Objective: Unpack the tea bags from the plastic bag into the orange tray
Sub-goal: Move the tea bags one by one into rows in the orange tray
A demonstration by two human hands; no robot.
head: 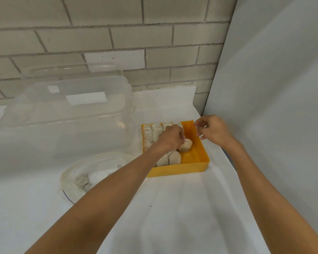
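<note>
**Paper tea bags, light and soft: pinch at the top edge**

Orange tray [176, 170] sits on a white cloth [173, 208], right of centre. Tea bags [151, 136] are packed on edge in rows across its left and middle parts. The right strip is bare orange.

Left hand [170, 138] reaches over the rows, fingers curled and pinching one tea bag [186, 145]. That bag is tilted, low in the tray at the edge of the bare strip and just beside the standing rows.

Right hand [216, 132] hovers over the tray's far right corner with fingers loosely bent. I cannot tell whether it pinches something small or holds nothing.

Plastic bag [75, 178] lies crumpled on the cloth left of the tray and partly behind the left forearm. A few pale tea bags seem to be inside, so the task is likely well along but not finished.

Handling, as a judgement:
- Tea bags look very light and limp, made of thin paper that could tear or crush.
- A two-finger pinch at the top edge, with little squeeze, should be enough.
- Slide each one in against its neighbours so the rows don't topple.
- The plastic bag is thin, slippery and floppy, so hold its mouth open with the other hand.

No brand, label or writing is readable anywhere. Pale patches on the clear box [68, 114] behind show no text. Brick wall [117, 33] is plain.
</note>
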